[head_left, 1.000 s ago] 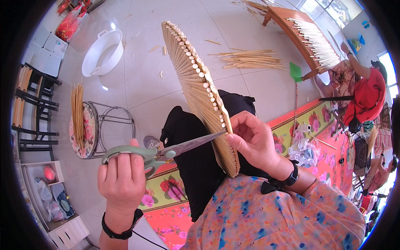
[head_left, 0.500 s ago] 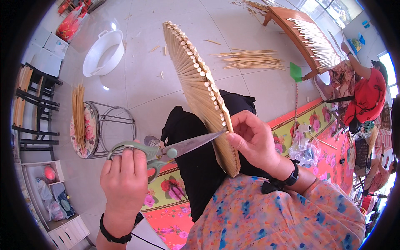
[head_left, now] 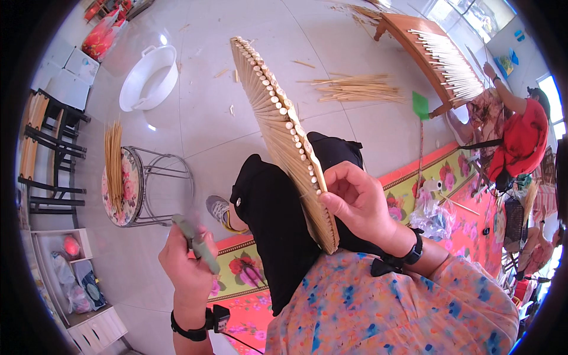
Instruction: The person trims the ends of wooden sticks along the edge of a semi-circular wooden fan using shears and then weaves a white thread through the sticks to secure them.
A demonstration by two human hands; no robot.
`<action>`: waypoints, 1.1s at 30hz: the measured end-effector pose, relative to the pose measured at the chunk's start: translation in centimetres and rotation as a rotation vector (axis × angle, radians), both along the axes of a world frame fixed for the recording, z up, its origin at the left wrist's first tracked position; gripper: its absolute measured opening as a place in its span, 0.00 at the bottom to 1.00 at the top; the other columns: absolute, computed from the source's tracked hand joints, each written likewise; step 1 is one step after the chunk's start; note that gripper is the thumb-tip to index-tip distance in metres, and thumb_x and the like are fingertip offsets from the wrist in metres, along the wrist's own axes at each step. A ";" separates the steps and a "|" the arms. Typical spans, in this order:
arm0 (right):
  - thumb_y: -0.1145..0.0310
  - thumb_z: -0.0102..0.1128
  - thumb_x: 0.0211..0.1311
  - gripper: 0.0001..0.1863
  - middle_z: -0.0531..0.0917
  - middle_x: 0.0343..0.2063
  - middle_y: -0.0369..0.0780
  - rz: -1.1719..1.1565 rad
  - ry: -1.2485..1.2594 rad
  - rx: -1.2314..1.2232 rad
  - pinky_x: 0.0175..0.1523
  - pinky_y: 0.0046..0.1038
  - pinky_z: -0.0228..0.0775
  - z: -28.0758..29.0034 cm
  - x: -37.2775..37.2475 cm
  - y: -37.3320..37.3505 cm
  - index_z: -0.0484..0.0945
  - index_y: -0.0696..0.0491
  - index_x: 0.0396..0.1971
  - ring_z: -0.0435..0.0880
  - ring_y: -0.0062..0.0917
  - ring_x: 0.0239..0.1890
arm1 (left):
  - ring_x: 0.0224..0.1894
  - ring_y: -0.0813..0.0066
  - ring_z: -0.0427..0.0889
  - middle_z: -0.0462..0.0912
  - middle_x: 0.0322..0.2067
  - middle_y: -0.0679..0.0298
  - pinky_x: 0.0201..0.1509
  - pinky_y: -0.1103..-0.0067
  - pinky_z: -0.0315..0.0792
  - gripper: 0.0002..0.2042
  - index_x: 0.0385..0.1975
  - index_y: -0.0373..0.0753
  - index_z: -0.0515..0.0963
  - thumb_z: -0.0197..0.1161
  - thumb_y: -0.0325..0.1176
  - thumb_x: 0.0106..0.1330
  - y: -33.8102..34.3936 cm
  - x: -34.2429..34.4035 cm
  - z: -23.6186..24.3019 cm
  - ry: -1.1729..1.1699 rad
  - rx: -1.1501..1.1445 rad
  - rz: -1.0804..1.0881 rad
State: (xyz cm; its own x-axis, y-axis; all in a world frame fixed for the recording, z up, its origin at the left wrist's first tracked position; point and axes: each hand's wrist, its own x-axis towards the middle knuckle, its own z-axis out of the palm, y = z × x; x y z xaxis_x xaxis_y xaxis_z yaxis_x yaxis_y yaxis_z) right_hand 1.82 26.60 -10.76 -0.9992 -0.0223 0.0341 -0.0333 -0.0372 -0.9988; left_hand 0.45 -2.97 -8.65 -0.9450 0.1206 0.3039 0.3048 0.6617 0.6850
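Observation:
My right hand pinches the edge of a long, fan-like piece of tan sticks, which stands tilted over my lap with a row of pale cut stick ends along its rim. My left hand grips green-handled scissors low at the left, away from the piece; their blades cannot be made out. Black fabric covers my legs beneath the piece.
A stick-topped round stool and white tub stand left, near shelves. Loose sticks lie on the floor. At right, a person in red sits by a wooden bench; another person sits behind.
My left hand has swung the scissors away from the piece's edge and turned them, uncovering a shoe on the floor. My right hand keeps its hold, slightly lower.

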 end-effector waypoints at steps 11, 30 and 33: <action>0.79 0.59 0.65 0.09 0.78 0.33 0.34 -0.003 0.024 -0.025 0.38 0.18 0.72 -0.4 0.1 0.1 0.71 0.60 0.43 0.77 0.13 0.34 | 0.31 0.61 0.77 0.78 0.32 0.60 0.32 0.68 0.64 0.22 0.45 0.37 0.77 0.68 0.25 0.45 -0.4 0.2 0.7 0.230 -0.745 -0.124; 0.78 0.63 0.62 0.10 0.78 0.31 0.32 0.021 -0.091 -0.067 0.39 0.18 0.71 0.5 -0.4 -0.3 0.72 0.59 0.39 0.77 0.12 0.34 | 0.28 0.84 0.79 0.81 0.29 0.67 0.33 0.85 0.74 0.14 0.36 0.36 0.75 0.73 0.25 0.53 11.4 -1.7 0.8 -0.411 0.768 -0.149; 0.78 0.63 0.62 0.10 0.78 0.33 0.33 0.057 -0.058 -0.101 0.40 0.19 0.72 -0.1 -0.5 -0.2 0.72 0.60 0.40 0.78 0.13 0.36 | 0.30 0.81 0.79 0.81 0.30 0.65 0.34 0.85 0.74 0.13 0.37 0.36 0.73 0.70 0.21 0.56 12.4 -1.7 1.0 -0.428 0.624 -0.152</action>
State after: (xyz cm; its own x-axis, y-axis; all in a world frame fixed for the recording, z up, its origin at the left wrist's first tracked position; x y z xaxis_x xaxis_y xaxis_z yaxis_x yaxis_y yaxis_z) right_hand 1.33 26.38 -10.83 -0.9967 -0.0785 -0.0186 0.0293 -0.1382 -0.9900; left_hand -1.28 9.38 -7.66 -0.9822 0.1855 -0.0303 -0.0143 0.0865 0.9961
